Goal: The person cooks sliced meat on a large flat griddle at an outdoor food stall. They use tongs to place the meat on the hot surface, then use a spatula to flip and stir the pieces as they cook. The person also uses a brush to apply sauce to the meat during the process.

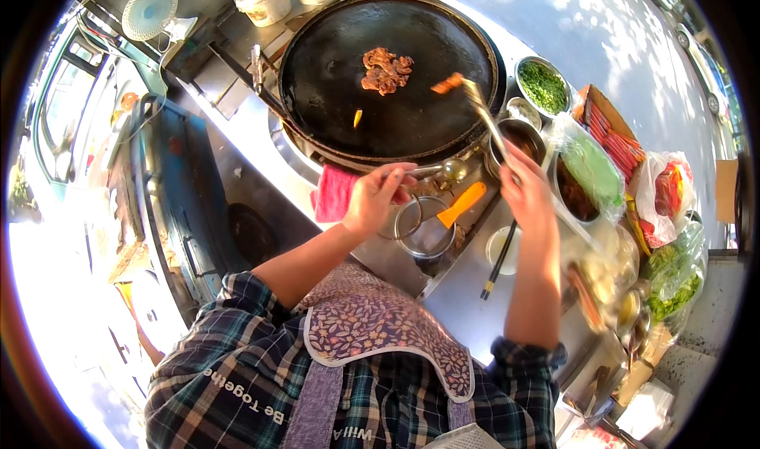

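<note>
A large round black griddle (pixel 356 128) lies before me, with a heap of browned meat pieces (pixel 386 71) near its middle and a small yellow scrap (pixel 357 118) nearer to me. Tongs (pixel 484 112) are held in my right hand (pixel 525 185); their tips grip a reddish piece of food (pixel 447 83) over the griddle's right side. My left hand (pixel 380 197) is closed on the handle of a small metal ladle (pixel 454 169), its bowl pointing right, just off the griddle's near edge. Below that hand are a metal ring (pixel 409 217) and a scraper with an orange handle (pixel 463 204).
Right of the griddle stand a bowl of chopped green herbs (pixel 541 86), a sauce pot (pixel 521 130), a box of red packets (pixel 608 131) and bagged greens (pixel 674 277). Black chopsticks (pixel 499 262) rest across a white cup. A pink cloth (pixel 334 194) lies at the near left rim.
</note>
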Action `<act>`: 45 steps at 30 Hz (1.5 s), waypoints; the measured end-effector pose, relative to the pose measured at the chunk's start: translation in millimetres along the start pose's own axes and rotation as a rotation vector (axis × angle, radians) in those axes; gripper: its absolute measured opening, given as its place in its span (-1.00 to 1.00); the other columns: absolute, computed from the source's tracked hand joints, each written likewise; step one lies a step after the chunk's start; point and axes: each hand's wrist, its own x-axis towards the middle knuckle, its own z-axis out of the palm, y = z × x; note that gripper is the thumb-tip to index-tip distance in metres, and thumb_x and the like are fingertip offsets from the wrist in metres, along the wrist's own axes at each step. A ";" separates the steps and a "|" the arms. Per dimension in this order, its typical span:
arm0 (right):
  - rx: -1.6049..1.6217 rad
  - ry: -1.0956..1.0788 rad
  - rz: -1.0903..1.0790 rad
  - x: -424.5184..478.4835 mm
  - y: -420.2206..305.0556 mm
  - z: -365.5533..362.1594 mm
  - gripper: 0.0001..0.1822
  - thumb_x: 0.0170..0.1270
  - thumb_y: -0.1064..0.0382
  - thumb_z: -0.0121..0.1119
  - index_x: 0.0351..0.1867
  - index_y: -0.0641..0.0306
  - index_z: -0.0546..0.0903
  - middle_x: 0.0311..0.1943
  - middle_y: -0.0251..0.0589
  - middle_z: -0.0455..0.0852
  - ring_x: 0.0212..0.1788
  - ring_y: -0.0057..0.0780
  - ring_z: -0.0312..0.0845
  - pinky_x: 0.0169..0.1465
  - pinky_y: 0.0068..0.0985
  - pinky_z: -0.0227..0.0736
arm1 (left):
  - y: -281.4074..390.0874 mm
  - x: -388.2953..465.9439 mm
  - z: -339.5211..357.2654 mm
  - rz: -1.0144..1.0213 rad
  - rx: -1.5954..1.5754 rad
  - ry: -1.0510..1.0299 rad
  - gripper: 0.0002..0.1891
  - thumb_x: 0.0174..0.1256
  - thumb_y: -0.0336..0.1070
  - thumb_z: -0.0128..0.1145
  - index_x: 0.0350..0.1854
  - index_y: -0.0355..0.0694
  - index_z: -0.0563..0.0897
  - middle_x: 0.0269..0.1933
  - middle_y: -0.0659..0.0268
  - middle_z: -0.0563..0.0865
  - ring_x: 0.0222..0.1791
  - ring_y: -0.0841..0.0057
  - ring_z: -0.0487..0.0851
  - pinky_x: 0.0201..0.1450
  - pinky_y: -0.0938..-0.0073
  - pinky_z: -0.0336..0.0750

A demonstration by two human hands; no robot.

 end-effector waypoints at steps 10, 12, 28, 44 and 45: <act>-0.692 0.197 -0.437 109.8 50.7 135.4 -0.69 0.38 0.36 0.10 0.12 0.23 0.64 -0.60 -0.30 0.62 -0.63 -0.65 0.49 -0.48 -0.61 0.37 | 13.3 -24.1 -88.7 0.021 0.077 0.233 -0.65 0.59 -0.16 -0.10 0.16 -0.26 0.60 -0.16 0.38 0.69 -0.36 0.75 0.55 -0.20 0.68 0.51; -0.651 0.200 -0.421 104.0 47.5 136.8 -0.69 0.38 0.36 0.11 0.12 0.23 0.64 -0.61 -0.32 0.61 -0.62 -0.64 0.51 -0.44 -0.61 0.39 | 13.2 -26.8 -95.6 0.012 0.061 0.252 -0.65 0.59 -0.15 -0.10 0.16 -0.26 0.60 -0.16 0.38 0.69 -0.36 0.75 0.55 -0.20 0.68 0.50; -0.021 0.705 -0.156 -156.0 37.3 -56.0 -0.60 0.43 0.34 0.03 0.27 0.30 0.50 -0.53 -0.34 0.55 -0.70 -0.77 0.17 -0.66 -0.76 0.03 | 25.2 44.1 40.6 0.049 0.052 -0.159 -0.66 0.56 -0.16 -0.05 0.15 -0.25 0.61 -0.17 0.30 0.70 -0.40 0.74 0.56 -0.28 0.70 0.49; -1.063 0.850 -0.177 -77.9 33.1 -205.4 -0.65 0.32 0.09 0.15 0.06 0.14 0.69 -0.45 -0.23 0.72 -0.40 -0.53 0.60 -0.28 -0.47 0.47 | -40.3 90.4 146.7 0.375 0.537 -0.190 -0.51 0.34 -0.32 0.17 0.27 -0.34 0.38 -0.08 0.12 0.69 -0.26 0.46 0.71 -0.14 0.47 0.59; -0.897 0.876 -0.134 -76.9 36.0 -210.3 -0.63 0.34 0.05 0.15 0.07 0.16 0.69 -0.43 -0.24 0.72 -0.38 -0.55 0.60 -0.27 -0.48 0.48 | -39.0 80.1 141.0 0.387 0.564 -0.192 -0.46 0.32 -0.33 0.20 0.30 -0.34 0.35 -0.06 0.10 0.68 -0.24 0.43 0.71 -0.12 0.44 0.59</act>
